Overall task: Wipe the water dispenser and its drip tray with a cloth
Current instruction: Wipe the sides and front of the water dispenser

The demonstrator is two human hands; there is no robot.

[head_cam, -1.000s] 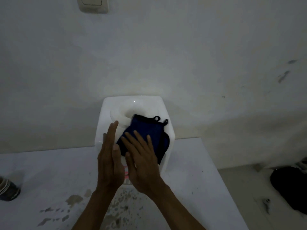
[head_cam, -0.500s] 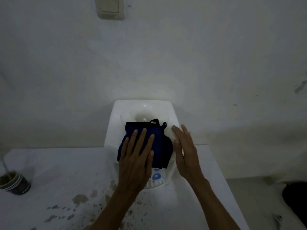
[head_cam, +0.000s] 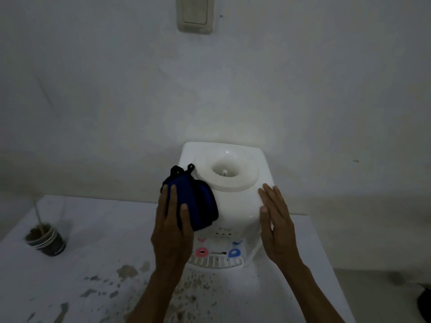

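A white tabletop water dispenser (head_cam: 235, 201) stands on a white table against the wall, its round bottle seat on top bare. My left hand (head_cam: 171, 229) presses a folded dark blue cloth (head_cam: 198, 206) against the dispenser's upper left front corner. My right hand (head_cam: 275, 220) lies flat, fingers apart, on the dispenser's right side, holding nothing. Below the hands are a pink tap (head_cam: 201, 252) and a blue tap (head_cam: 234, 252) over the white slotted drip tray (head_cam: 214, 262).
The white table (head_cam: 93, 241) is stained with brown spots (head_cam: 126, 271) in front of the dispenser. A dark paper cup with a stick in it (head_cam: 46, 241) stands at the left. A wall switch (head_cam: 195, 14) is above. The table's right edge drops to the floor.
My left hand has slid the cloth from the dispenser's top centre to its left corner. My right hand moved from the cloth to the dispenser's right side. The view shifted.
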